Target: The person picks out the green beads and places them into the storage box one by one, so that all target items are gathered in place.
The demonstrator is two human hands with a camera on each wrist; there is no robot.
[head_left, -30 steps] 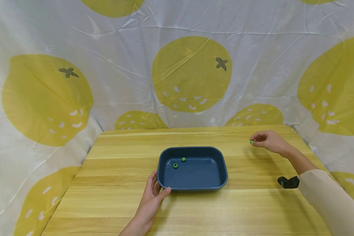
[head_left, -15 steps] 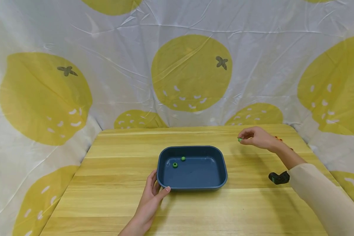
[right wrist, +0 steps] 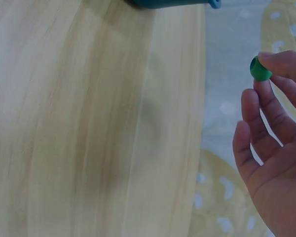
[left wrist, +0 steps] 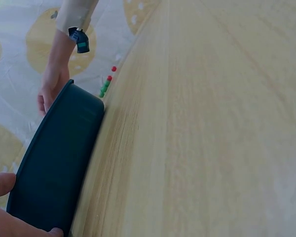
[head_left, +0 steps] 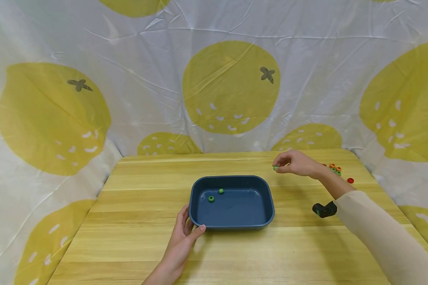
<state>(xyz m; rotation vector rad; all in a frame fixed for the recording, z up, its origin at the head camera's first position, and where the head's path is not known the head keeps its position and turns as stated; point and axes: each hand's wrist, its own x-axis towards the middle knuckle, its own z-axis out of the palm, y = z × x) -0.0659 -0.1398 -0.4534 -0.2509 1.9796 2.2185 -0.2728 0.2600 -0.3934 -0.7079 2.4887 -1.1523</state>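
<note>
A dark blue rectangular tray [head_left: 232, 226] stands mid-table in the head view, with two green beads inside: one bead [head_left: 211, 199] shows its hole, the other bead [head_left: 221, 191] lies just behind it. My left hand [head_left: 182, 241] grips the tray's near left corner, thumb on the rim and fingers around the outer wall. My right hand [head_left: 297, 163] is up to the right of the tray, pinching a green bead [right wrist: 260, 70] between thumb and fingertip. In the right wrist view the bead's hole shows, and the other fingers are loosely bent.
Several loose beads in orange, green and red lie at the back right, among them a red bead [head_left: 350, 180], partly behind the right forearm. A black device [head_left: 324, 209] shows at the right sleeve's cuff. A lemon-print curtain [head_left: 232, 87] hangs behind the wooden table [head_left: 135, 221].
My right hand has moved left toward the tray with the green bead, uncovering the loose beads behind it. My left hand stays on the tray.
</note>
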